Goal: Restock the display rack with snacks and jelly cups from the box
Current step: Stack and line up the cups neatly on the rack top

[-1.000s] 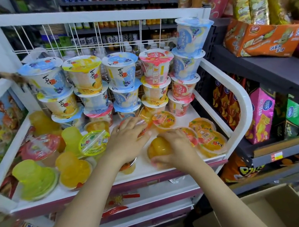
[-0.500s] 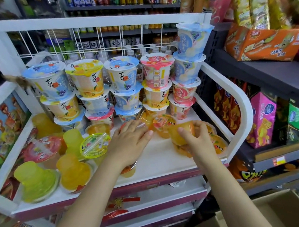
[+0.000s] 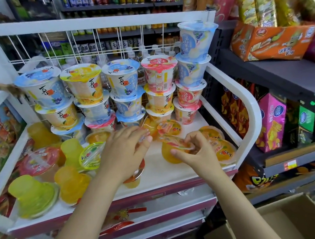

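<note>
My right hand pinches the lid rim of an orange jelly cup, tilted just above the white shelf of the display rack. More orange jelly cups lie to its right against the rack's side rail. My left hand rests with relaxed fingers over a red-lidded orange cup, which is mostly hidden beneath it. Tall pudding cups stand stacked in rows along the back wire grid. The cardboard box sits open on the floor at lower right.
Upturned green and yellow jelly cups crowd the shelf's left part. A dark shelf unit with snack bags and orange packs stands close on the right. Drink bottles line the shelves behind the rack.
My right hand lifted the orange cup up and to the right, then brought it back down to the left, tilted. My left hand stayed over its cup.
</note>
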Tool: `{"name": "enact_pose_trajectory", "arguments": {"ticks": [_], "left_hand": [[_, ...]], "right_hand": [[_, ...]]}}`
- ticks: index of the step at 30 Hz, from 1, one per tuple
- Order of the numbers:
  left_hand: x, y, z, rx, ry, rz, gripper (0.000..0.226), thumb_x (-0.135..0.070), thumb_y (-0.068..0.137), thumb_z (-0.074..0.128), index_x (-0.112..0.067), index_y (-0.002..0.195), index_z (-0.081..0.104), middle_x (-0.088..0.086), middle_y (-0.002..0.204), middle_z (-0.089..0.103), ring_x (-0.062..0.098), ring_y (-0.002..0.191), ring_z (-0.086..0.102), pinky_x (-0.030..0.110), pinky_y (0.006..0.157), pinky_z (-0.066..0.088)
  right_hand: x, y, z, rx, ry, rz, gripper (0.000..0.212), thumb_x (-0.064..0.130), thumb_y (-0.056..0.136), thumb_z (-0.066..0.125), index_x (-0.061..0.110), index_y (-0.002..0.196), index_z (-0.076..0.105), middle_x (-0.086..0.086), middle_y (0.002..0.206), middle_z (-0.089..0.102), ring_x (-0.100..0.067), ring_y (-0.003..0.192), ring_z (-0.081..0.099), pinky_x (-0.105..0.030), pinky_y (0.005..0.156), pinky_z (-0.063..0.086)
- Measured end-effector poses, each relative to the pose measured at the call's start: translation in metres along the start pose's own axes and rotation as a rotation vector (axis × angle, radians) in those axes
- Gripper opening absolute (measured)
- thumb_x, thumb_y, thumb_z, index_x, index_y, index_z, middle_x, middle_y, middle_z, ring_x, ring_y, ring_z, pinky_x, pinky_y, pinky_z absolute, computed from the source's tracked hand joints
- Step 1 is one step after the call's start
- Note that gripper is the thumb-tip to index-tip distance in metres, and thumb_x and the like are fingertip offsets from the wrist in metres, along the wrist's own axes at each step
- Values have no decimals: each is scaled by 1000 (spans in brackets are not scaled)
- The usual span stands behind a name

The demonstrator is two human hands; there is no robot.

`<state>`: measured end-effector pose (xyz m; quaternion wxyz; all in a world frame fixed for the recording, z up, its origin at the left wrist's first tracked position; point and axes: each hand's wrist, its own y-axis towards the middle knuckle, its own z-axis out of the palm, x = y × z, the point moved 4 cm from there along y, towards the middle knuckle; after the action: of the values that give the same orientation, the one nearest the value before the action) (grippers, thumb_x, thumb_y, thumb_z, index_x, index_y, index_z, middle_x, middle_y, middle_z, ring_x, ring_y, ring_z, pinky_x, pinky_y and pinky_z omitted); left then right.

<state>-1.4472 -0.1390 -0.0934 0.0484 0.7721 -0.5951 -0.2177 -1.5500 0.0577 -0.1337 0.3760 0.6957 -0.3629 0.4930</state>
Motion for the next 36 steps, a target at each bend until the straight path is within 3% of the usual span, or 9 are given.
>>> {"name": "enact_pose_trajectory", "arguments": {"ticks": [2, 5, 9, 14, 21, 24, 30, 34, 36], "left_hand": [[5, -6, 5, 68, -55, 6, 74, -67, 90, 11, -32, 141, 52, -8, 152, 44, 14, 142, 34, 33, 115, 20], [12, -16, 18, 155, -214, -15, 79, -71, 87, 11, -33, 148, 43, -10, 160, 28, 9, 150, 15, 26, 116, 11], [20, -19, 23, 198, -238, -33, 66, -68, 97, 21, -32, 146, 46, -10, 162, 23, 7, 151, 9, 35, 119, 13], [18, -19, 22, 229, -179, 7, 73, -66, 92, 11, -31, 149, 41, -5, 164, 21, 12, 152, 8, 34, 120, 11], [17, -19, 22, 267, -111, 43, 58, -58, 102, 20, -33, 153, 33, -7, 166, 12, 12, 152, 2, 37, 121, 9], [17, -19, 23, 277, -95, 47, 60, -60, 101, 19, -34, 153, 33, -6, 166, 9, 13, 152, 1, 39, 121, 10], [18, -18, 22, 271, -129, 45, 58, -60, 101, 21, -36, 151, 35, -7, 166, 12, 11, 152, 1, 38, 121, 11], [18, -18, 20, 242, -152, 47, 75, -71, 90, 9, -36, 148, 41, -8, 164, 18, 11, 152, 6, 41, 121, 19], [16, -18, 19, 262, -155, 37, 66, -66, 96, 15, -36, 148, 41, -8, 164, 17, 11, 152, 5, 41, 120, 19]], "right_hand": [[0, -8, 8, 13, -4, -21, 45, 45, 64, 86, 26, 90, 55, -3, 92, 59, -30, 82, 58, -49, 73, 51], [-2, -22, 22, 29, -7, -17, 41, 43, 69, 85, 29, 100, 63, 13, 98, 65, -28, 81, 63, -53, 69, 54], [-10, -38, 32, -26, -63, 41, 44, 52, 67, 84, 41, 107, 70, 22, 107, 69, -25, 75, 67, -46, 70, 57], [-16, -51, 46, -129, -202, 73, 38, 39, 76, 83, 45, 109, 67, 11, 105, 70, -9, 67, 58, -22, 67, 52], [-9, -61, 61, -127, -120, 80, 38, 37, 77, 81, 36, 112, 66, 10, 110, 65, -5, 95, 64, -14, 78, 52], [-11, -61, 67, -164, -72, 140, 27, 33, 82, 78, 26, 104, 66, 1, 100, 66, -12, 93, 67, -12, 71, 50], [-7, -51, 70, -187, -164, 129, 21, 25, 87, 75, 16, 99, 60, 8, 103, 65, 2, 95, 58, -5, 68, 45], [-6, -36, 71, -178, -260, 93, 18, 19, 91, 71, 18, 108, 65, 6, 110, 65, -11, 100, 59, -1, 68, 41], [-3, -31, 69, -129, -297, 89, 25, 26, 90, 72, 21, 114, 66, 6, 116, 64, -7, 99, 58, -2, 69, 42]]}}
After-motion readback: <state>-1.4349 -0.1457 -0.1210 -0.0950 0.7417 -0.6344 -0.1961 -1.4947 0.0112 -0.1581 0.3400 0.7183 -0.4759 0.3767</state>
